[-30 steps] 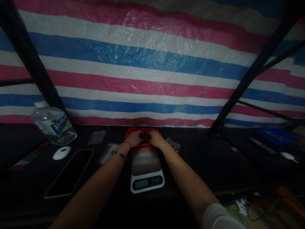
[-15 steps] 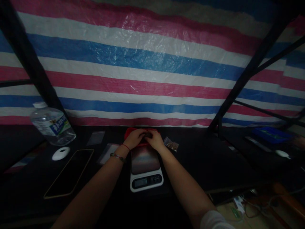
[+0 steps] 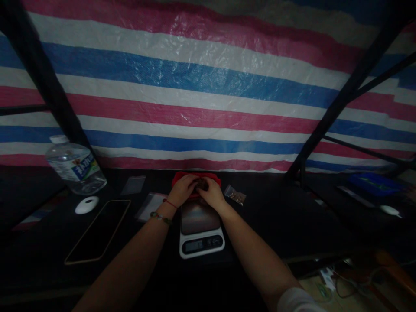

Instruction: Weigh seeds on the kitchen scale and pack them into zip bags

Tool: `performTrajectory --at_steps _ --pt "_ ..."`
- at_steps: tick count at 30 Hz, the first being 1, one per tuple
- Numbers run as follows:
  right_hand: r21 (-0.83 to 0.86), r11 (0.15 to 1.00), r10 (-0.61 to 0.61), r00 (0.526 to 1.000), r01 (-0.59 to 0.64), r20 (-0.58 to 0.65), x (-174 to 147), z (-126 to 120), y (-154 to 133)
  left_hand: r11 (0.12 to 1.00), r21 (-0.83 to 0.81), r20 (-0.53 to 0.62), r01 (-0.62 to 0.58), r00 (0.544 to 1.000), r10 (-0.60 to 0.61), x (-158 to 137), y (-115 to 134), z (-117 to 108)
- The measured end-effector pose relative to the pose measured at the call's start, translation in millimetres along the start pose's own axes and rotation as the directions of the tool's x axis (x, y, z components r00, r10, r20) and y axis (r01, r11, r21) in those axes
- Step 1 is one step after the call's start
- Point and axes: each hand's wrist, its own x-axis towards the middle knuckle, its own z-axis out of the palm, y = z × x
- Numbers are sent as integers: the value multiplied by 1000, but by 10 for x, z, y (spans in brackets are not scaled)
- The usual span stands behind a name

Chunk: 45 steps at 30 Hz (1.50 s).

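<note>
A scale (image 3: 201, 229) is set on the surface (image 3: 276, 225), with a tray (image 3: 212, 177) just behind it — both hands (image 3: 183, 190) (image 3: 211, 193) are met over that tray. A phone (image 3: 97, 232), a bottle (image 3: 74, 167) and a flat bag (image 3: 151, 203) are placed to the left, a small filled bag (image 3: 236, 196) to the right.

The desk (image 3: 276, 216) has a dark surface. Lying directly on it, from left to right: a water bottle (image 3: 75, 168), a white oval object (image 3: 86, 205), a phone (image 3: 99, 231), two clear bags (image 3: 133, 185), a kitchen scale (image 3: 200, 229), a red tray (image 3: 196, 178) behind the scale, and a small filled bag (image 3: 236, 196).
</note>
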Motion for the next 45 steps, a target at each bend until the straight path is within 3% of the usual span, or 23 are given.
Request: performTrajectory --at_steps 5,11,16,22,32,36,41,43,45 --pt "-43 999 -10 999 11 32 5 -20 12 999 -29 40 22 999 -21 -10 -50 102" --pt "-52 999 -5 1000 4 -13 13 -9 51 995 51 3 89 996 -89 -5 -85 116" --pt "-63 998 -1 1000 0 -12 26 -39 54 995 60 -27 78 997 -76 -15 -56 78" --pt "-34 995 -93 994 95 56 26 -57 43 999 22 77 30 997 -31 -29 24 49" --pt "-38 997 -68 997 69 42 17 -59 46 998 -35 121 59 991 -54 -48 -29 85" --pt "-30 999 -44 999 44 10 30 -81 19 1000 0 39 28 999 -28 -54 -2 76" --pt "7 992 -122 990 122 71 17 -207 -90 993 105 -182 46 983 -26 -27 65 -66" --pt "13 984 -178 970 178 165 -7 -288 -161 981 154 -274 116 959 -70 12 59 -220" --pt "12 975 -218 934 224 284 -41 -363 -233 947 187 -332 260 924 -188 55 -2 -430"
